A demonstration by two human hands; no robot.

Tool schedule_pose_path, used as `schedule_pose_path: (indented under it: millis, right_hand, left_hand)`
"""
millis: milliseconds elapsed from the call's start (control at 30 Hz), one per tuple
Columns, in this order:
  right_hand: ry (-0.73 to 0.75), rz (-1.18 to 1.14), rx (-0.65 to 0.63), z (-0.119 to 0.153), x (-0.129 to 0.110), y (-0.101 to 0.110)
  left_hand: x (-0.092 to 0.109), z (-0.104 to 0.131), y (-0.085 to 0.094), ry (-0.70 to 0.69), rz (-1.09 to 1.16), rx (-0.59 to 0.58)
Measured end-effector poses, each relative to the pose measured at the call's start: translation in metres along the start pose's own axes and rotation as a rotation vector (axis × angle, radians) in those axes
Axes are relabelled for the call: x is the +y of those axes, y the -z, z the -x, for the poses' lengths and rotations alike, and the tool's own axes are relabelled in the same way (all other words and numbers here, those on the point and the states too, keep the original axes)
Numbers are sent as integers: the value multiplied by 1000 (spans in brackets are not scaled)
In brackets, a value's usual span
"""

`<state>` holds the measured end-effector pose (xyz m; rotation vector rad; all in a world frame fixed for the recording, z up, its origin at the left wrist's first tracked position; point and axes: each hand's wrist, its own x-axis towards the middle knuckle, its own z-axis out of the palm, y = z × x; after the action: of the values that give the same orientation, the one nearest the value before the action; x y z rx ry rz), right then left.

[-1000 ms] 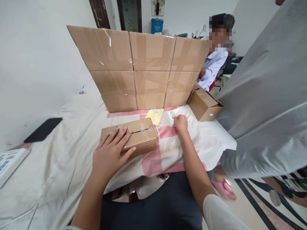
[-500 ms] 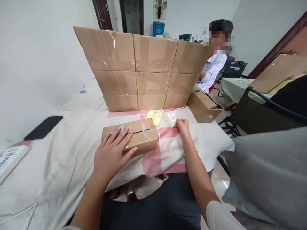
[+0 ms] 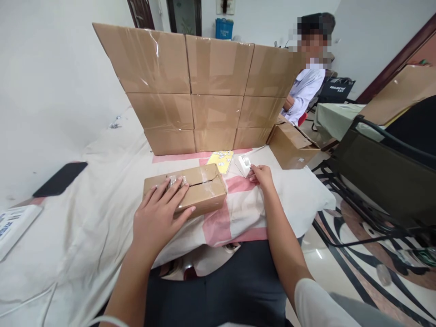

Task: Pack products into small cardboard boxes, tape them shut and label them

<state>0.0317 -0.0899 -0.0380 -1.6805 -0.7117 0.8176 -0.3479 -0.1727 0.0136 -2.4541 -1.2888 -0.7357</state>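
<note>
My left hand (image 3: 158, 213) lies flat with fingers spread on top of a closed cardboard box (image 3: 207, 190). Beneath its fingertips is a crumpled patch of clear tape (image 3: 177, 180) on the lid. To the right of the box, my right hand (image 3: 262, 177) pinches the near edge of a small white tape dispenser (image 3: 244, 164), which rests on the cloth. Beside the dispenser lies a yellow patterned card (image 3: 222, 161). The undersides of my right fingers are partly hidden.
A wall of stacked cardboard boxes (image 3: 214, 81) stands behind. An open carton (image 3: 291, 143) is at the right edge, a black phone (image 3: 61, 178) at the left. Another person (image 3: 304, 91) sits beyond the boxes. A dark folding chair (image 3: 381, 168) stands at right.
The view has shifted slightly, and the grey fabric at lower right has mostly left it, exposing patterned floor. My left hand stays on the box; my right stays at the tape dispenser.
</note>
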Motion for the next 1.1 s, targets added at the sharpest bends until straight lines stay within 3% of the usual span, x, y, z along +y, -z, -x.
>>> schedule_pose_path:
  millis: [300, 700, 1100]
  right_hand:
    - [-112, -179, -43, 2, -5, 4]
    - [-100, -238, -96, 0, -1, 12]
    - [-34, -210, -58, 0, 4, 4]
  left_hand:
    - [-1, 1, -1, 5, 30, 0]
    - [0, 1, -1, 3, 33, 4]
    - [0, 1, -2, 4, 30, 3]
